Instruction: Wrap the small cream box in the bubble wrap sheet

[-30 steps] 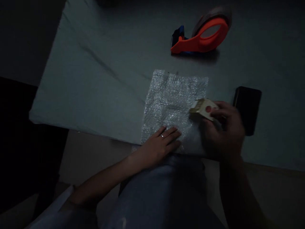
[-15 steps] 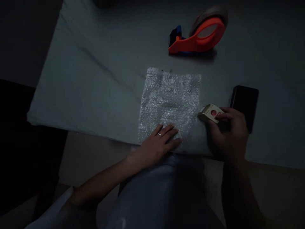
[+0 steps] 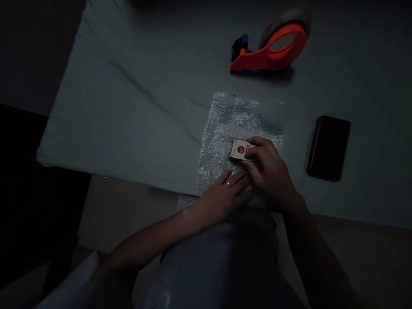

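A sheet of bubble wrap (image 3: 222, 122) lies at the front edge of the table. My left hand (image 3: 222, 199), a ring on one finger, rests on the near part of the sheet with fingers stretched out. Over the middle of the sheet is a small pale box (image 3: 240, 149) with a red round mark. My right hand (image 3: 268, 169) grips its right end between thumb and fingers. Whether the box touches the wrap or is just above it, I cannot tell.
An orange tape dispenser (image 3: 272, 58) with a roll of tape stands at the back of the table (image 3: 144, 124). To the right lies a black rectangular object (image 3: 328, 148). The room is dim.
My right hand has carried the small box left, from beside the black object to over the bubble wrap. The sheet and my left hand have shifted slightly right.
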{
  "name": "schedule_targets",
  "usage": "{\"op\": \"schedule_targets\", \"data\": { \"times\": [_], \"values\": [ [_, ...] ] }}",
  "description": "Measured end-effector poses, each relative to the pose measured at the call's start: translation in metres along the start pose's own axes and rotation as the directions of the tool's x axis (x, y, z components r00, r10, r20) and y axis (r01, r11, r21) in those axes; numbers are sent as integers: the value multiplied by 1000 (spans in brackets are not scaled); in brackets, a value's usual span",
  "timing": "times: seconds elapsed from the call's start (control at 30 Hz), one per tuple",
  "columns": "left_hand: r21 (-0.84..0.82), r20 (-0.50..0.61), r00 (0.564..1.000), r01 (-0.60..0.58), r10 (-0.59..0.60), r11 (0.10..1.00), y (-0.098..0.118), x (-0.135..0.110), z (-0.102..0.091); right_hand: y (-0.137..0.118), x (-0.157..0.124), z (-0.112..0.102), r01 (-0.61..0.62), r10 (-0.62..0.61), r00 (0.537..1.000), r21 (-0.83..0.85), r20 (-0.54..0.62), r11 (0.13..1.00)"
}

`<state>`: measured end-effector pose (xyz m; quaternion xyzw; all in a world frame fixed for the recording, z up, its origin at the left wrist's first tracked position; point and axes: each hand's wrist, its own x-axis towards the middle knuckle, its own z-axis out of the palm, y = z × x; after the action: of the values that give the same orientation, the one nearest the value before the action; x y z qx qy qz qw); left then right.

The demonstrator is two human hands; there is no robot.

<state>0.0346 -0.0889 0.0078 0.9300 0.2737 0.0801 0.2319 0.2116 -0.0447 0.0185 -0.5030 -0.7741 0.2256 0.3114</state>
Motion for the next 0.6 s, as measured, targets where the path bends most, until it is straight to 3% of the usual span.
{"op": "schedule_targets", "data": {
  "times": [0.27, 0.37, 0.47, 0.6],
  "values": [
    [-45, 34, 999, 8, -7, 999, -3, 1, -4, 11, -8, 3, -111, 109, 994, 110, 27, 988],
    [-107, -22, 1000, 12, -14, 994, -5, -2, -9, 17, -18, 6, -178, 182, 983, 220, 3, 959],
    [-186, -103, 991, 63, -84, 980, -8, -9, -17, 24, -27, 10, -236, 263, 964, 359, -30, 903],
    [-236, -187, 953, 193, -239, 952, -14, -23, -27, 27, -28, 14, -275, 317, 948, 396, -41, 876]
  ]
}}
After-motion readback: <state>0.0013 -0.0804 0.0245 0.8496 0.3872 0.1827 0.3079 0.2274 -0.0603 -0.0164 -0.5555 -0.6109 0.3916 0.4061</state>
